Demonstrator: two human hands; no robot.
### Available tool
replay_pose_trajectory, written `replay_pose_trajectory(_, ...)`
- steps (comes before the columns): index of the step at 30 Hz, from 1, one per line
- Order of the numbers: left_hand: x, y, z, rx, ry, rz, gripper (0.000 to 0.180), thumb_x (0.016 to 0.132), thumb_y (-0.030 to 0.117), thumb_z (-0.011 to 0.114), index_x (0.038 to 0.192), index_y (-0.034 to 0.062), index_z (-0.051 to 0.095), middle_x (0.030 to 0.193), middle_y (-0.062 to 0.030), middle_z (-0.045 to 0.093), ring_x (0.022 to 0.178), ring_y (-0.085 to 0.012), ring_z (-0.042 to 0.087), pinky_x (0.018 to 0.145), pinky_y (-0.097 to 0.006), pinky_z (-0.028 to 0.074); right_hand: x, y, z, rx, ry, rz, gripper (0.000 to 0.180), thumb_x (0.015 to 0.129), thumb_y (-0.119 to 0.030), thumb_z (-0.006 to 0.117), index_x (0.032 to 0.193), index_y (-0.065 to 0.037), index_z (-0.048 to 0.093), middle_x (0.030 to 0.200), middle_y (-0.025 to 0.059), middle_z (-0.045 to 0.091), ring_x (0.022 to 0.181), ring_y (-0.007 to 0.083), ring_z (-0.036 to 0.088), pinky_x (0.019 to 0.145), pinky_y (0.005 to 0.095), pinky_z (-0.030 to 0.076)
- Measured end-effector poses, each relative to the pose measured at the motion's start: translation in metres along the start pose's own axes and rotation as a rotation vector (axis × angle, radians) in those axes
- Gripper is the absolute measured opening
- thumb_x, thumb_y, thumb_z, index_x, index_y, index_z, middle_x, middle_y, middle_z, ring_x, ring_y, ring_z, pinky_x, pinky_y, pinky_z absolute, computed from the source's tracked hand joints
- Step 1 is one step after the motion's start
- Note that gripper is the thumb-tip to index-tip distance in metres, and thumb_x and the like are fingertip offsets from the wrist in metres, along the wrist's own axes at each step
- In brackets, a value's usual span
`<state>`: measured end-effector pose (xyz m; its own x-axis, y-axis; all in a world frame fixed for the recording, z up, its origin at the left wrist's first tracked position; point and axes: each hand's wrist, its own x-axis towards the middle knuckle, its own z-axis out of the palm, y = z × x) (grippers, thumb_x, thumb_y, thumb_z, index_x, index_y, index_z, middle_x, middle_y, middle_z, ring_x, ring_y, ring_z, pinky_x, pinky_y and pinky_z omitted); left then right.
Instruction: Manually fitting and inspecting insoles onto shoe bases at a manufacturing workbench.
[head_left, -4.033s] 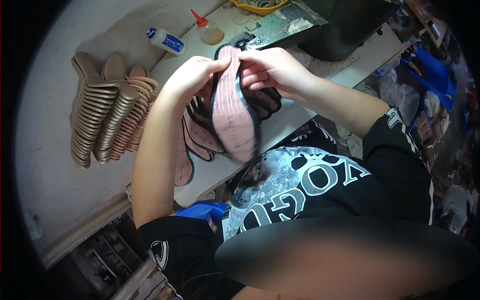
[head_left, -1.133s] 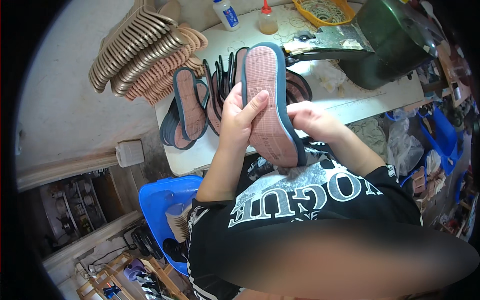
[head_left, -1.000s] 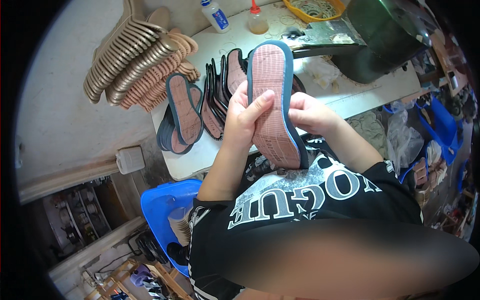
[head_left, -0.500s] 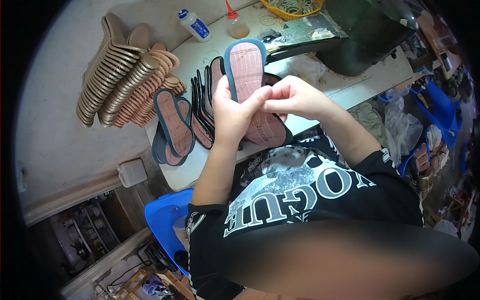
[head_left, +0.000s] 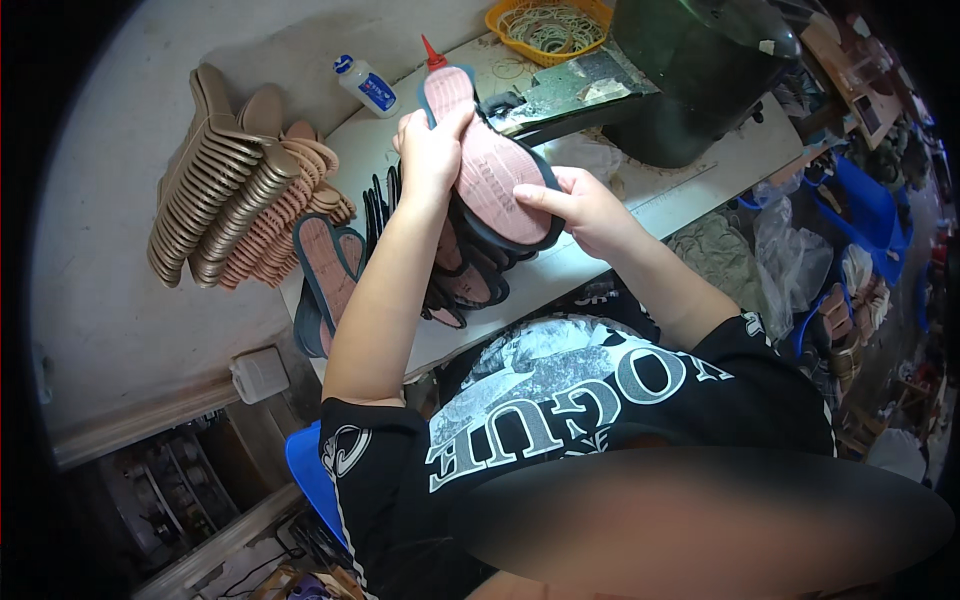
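Between both hands, tilted above the table, is a shoe sole point(head_left: 497, 165) with a pink textured face and a dark rim. My left hand point(head_left: 432, 155) is closed round its narrower upper part, thumb across the pink face. At the broader lower end, my right hand point(head_left: 590, 212) grips the right edge, its thumb on the face and its other fingers largely hidden underneath. Below the held sole, a row of dark-rimmed soles point(head_left: 470, 285) leans together on the table, partly covered by my left forearm. More pink soles with dark rims point(head_left: 325, 262) lie left of that forearm.
Gold soles point(head_left: 215, 185) and pinkish ones point(head_left: 262, 240) are stacked at the left wall. A white bottle point(head_left: 370, 90), a red-tipped bottle point(head_left: 431, 52) and a yellow basket point(head_left: 550, 52) stand at the back. A dark green machine point(head_left: 690, 95) occupies the table's right side.
My right hand has shifted from the sole's middle to its broader lower end. My left hand has moved toward the narrower end, and the sole now tilts differently. The whole view has shifted slightly.
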<state>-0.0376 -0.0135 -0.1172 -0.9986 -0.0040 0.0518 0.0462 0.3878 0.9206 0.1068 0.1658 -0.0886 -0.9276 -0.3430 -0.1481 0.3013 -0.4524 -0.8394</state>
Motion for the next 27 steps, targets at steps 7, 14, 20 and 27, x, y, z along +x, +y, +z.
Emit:
replay_pose_trajectory(7, 0.006, 0.018, 0.012, 0.029, 0.055, -0.027, 0.068, 0.069, 0.048, 0.07, 0.099, -0.0123, 0.06, 0.115, -0.0319, 0.055, 0.106, -0.0414, 0.053, 0.095, -0.042, 0.04, -0.002, 0.001, -0.007, 0.029, 0.027, 0.04, 0.032, 0.088, -0.021, 0.063, 0.105, 0.005, 0.061, 0.092, 0.0123, 0.067, 0.075, 0.0142, 0.066, 0.063, 0.0241, 0.054)
replay_pose_trajectory(14, 0.033, 0.0, 0.006, 0.022, 0.037, -0.187, 0.081, 0.07, 0.049, 0.07, 0.117, -0.0142, 0.053, 0.116, -0.031, 0.056, 0.112, -0.0368, 0.054, 0.097, -0.037, 0.042, 0.002, -0.006, 0.015, 0.129, 0.081, 0.063, 0.035, 0.089, -0.021, 0.059, 0.106, 0.009, 0.058, 0.089, 0.0181, 0.066, 0.073, 0.0221, 0.068, 0.062, 0.0269, 0.057)
replay_pose_trajectory(20, 0.037, 0.03, -0.008, 0.092, -0.114, -0.175, 0.09, 0.069, 0.056, 0.07, 0.123, -0.0127, 0.049, 0.129, -0.0292, 0.046, 0.12, -0.0341, 0.046, 0.103, -0.038, 0.035, 0.025, -0.001, 0.025, 0.201, 0.127, -0.019, 0.03, 0.088, -0.018, 0.059, 0.103, 0.007, 0.06, 0.086, 0.0168, 0.067, 0.071, 0.0214, 0.068, 0.061, 0.027, 0.056)
replay_pose_trajectory(27, 0.036, 0.074, -0.049, 0.097, -0.976, 0.182, 0.055, 0.073, 0.03, 0.077, 0.117, 0.0019, 0.057, 0.106, -0.0061, 0.062, 0.101, -0.0128, 0.055, 0.092, -0.026, 0.041, 0.037, -0.008, 0.029, 0.193, 0.154, -0.054, 0.034, 0.09, -0.025, 0.057, 0.106, 0.005, 0.058, 0.09, 0.0159, 0.066, 0.072, 0.0217, 0.068, 0.063, 0.0267, 0.056)
